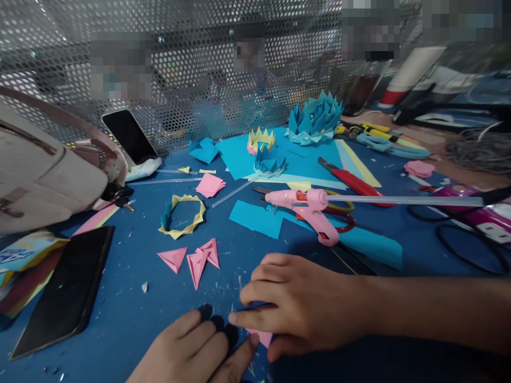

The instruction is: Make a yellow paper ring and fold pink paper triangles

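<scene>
A small piece of pink paper (pixel 264 339) lies on the blue tabletop at the bottom middle, mostly covered by my hands. My left hand (pixel 195 346) presses its left part with the index fingertip, the other fingers curled. My right hand (pixel 297 306) holds the paper from the right, index finger across its top and thumb at its lower edge. Ahead of my left hand lie folded pink paper triangles (pixel 173 259). Behind these is a ring of folded yellow paper (pixel 192 229) with a blue part on its left. A pink glue gun (pixel 297 199) lies beyond my right hand.
Blue paper strips (pixel 255 218), a red cutter (pixel 355 186) and a blue paper flower (pixel 313 119) lie farther back. A phone (pixel 67 290) and a bag (pixel 48 170) are on the left, a purple power strip (pixel 471 213) on the right. Perforated metal (pixel 191 69) bounds the back.
</scene>
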The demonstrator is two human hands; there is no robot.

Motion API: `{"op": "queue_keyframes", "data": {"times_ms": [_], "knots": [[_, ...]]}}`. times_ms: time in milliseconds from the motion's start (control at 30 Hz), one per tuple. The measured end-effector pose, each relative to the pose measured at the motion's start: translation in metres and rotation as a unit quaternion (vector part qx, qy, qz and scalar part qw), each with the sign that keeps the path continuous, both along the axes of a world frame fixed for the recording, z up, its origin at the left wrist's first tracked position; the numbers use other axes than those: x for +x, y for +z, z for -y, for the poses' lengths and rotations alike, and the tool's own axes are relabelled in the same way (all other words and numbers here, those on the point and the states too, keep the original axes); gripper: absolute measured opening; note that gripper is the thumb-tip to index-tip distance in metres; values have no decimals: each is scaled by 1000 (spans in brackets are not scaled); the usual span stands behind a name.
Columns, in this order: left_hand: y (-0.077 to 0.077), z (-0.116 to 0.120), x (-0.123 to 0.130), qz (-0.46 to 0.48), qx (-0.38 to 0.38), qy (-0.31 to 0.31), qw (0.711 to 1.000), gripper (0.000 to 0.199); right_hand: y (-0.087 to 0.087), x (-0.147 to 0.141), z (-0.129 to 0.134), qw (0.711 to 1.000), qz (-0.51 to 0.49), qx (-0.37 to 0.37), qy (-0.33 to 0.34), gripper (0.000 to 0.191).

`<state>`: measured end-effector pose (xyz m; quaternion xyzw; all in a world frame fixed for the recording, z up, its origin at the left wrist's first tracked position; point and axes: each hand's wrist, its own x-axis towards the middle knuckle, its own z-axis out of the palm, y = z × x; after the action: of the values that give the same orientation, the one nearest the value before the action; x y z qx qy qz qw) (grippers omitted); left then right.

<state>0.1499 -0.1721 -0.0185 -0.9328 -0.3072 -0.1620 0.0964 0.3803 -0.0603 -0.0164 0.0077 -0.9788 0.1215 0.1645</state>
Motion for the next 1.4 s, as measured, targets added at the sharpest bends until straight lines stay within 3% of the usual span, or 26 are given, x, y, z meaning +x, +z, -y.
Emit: {"op": "queue_keyframes", "data": {"times_ms": [200,467,667,800,900,967,1033,1167,1400], "knots": [[0,1,3,21,-26,1,999,38,4,1,4,999,3,32,-29,38],[9,3,7,34,-59,10,998,37,24,27,9,995,51,34,-79,34],[2,6,7,63,-40,4,997,35,30,44,13,990,74,45,-110,36],[2,6,11,97,-66,2,993,31,28,46,11,988,46,-15,-150,37],[8,1,18,156,-177,65,969,19,27,44,8,981,22,-69,-177,35],[11,-7,24,200,-259,134,936,7,27,42,8,984,10,-58,-165,38],[13,-15,30,200,-296,171,918,15,27,42,9,988,2,-30,-149,40],[16,-23,37,178,-338,171,908,13,25,48,14,989,-1,-15,-147,42],[17,-19,36,173,-319,196,911,19,26,63,21,978,17,-102,-179,41]]}}
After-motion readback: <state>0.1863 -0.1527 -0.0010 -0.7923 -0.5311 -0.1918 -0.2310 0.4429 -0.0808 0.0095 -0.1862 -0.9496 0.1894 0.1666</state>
